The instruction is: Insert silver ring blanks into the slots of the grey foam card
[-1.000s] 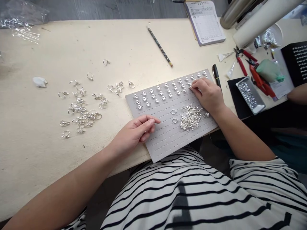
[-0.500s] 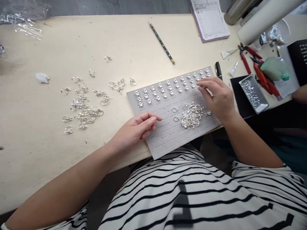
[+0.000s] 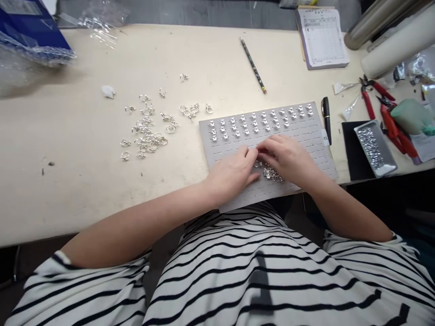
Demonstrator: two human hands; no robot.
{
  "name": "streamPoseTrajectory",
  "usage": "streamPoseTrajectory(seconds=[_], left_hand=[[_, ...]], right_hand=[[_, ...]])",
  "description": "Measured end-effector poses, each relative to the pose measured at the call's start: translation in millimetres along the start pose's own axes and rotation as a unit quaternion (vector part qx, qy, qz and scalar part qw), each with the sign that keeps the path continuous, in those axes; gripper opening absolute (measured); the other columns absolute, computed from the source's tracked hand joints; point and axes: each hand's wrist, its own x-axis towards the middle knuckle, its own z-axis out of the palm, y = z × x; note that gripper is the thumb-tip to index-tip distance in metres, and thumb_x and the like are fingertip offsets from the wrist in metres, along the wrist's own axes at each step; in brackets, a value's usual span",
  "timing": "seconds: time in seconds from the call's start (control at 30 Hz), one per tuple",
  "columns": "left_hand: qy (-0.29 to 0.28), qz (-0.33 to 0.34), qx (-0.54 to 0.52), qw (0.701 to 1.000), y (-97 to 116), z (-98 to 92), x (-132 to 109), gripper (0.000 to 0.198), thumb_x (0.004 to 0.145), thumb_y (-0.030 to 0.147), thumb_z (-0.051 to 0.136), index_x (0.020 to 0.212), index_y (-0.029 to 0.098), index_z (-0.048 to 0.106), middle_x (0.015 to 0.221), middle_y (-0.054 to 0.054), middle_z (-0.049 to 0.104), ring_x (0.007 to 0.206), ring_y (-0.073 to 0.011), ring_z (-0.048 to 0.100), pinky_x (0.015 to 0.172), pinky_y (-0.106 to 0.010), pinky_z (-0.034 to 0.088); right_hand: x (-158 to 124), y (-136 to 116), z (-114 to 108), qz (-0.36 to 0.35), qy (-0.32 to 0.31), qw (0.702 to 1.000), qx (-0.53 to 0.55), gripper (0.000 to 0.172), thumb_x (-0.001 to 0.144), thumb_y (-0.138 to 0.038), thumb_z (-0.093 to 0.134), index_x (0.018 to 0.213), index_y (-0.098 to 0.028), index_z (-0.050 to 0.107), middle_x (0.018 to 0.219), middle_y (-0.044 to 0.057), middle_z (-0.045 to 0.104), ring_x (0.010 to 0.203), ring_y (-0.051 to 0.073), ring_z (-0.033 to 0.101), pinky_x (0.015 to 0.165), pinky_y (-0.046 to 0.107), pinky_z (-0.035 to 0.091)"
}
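A grey slotted display board [image 3: 222, 154] lies at the table's front edge, with rows of silver rings [image 3: 264, 121] standing in its upper slots. My left hand [image 3: 233, 174] and my right hand [image 3: 287, 160] meet at the fingertips over the board's middle. Both have their fingers closed in a pinch; whatever is between them is hidden. Just below the fingers is a pile of loose silver rings [image 3: 272, 174], partly covered by my right hand. More loose rings [image 3: 146, 136] lie scattered on the table to the left.
A pencil [image 3: 253, 65] and a receipt pad [image 3: 322, 38] lie beyond the board. To the right are a black pen [image 3: 326, 120], a tray of small silver pieces [image 3: 375, 149] and red-handled pliers [image 3: 369, 97]. A blue package [image 3: 30, 31] sits at far left.
My right hand has come down and left from the upper ring rows, and my left hand has moved in to meet it. The camera view has swung left.
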Motion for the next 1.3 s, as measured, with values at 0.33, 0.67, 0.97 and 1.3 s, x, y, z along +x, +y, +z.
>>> streamPoseTrajectory(seconds=[0.33, 0.67, 0.97, 1.3], left_hand=[[0.086, 0.002, 0.066, 0.994, -8.0, 2.3, -7.5, 0.031, 0.11, 0.033, 0.041, 0.127, 0.015, 0.059, 0.114, -0.011, 0.067, 0.083, -0.0198, 0.064, 0.056, -0.031, 0.032], [0.059, 0.014, 0.079, 0.995, 21.4, 25.7, -2.1, 0.026, 0.106, 0.015, 0.039, 0.116, 0.016, 0.064, 0.115, -0.012, 0.064, 0.077, -0.0195, 0.065, 0.054, -0.032, 0.033], [0.182, 0.0, -0.012, 0.983, -21.1, 29.9, -63.8, 0.037, 0.111, 0.04, 0.037, 0.103, 0.017, 0.065, 0.1, -0.007, 0.071, 0.086, -0.0165, 0.065, 0.067, -0.029, 0.044], [0.29, -0.004, -0.273, 0.917, -37.9, 31.7, -77.0, 0.018, 0.105, 0.028, 0.056, 0.107, 0.021, 0.073, 0.101, -0.004, 0.078, 0.09, -0.0153, 0.071, 0.082, -0.027, 0.054]], right_hand=[[0.6, -4.7, -6.8, -0.033, -0.002, 0.999, 0.042, 0.013, 0.097, -0.036, 0.061, 0.092, -0.027, 0.066, 0.095, 0.006, 0.069, 0.094, 0.026, 0.061, 0.084, 0.044, 0.049], [29.4, -24.2, -22.3, -0.002, 0.021, 0.998, 0.058, 0.014, 0.094, -0.041, 0.062, 0.086, -0.03, 0.067, 0.094, 0.006, 0.07, 0.099, 0.03, 0.061, 0.094, 0.05, 0.047], [85.2, -42.9, -1.2, -0.107, -0.121, 0.986, 0.027, 0.014, 0.094, -0.033, 0.06, 0.091, -0.026, 0.071, 0.103, 0.008, 0.068, 0.105, 0.028, 0.059, 0.092, 0.045, 0.046], [102.6, -51.2, 6.8, -0.1, -0.118, 0.986, -0.063, 0.014, 0.093, -0.035, 0.063, 0.089, -0.023, 0.07, 0.101, 0.009, 0.066, 0.103, 0.028, 0.055, 0.094, 0.047, 0.042]])
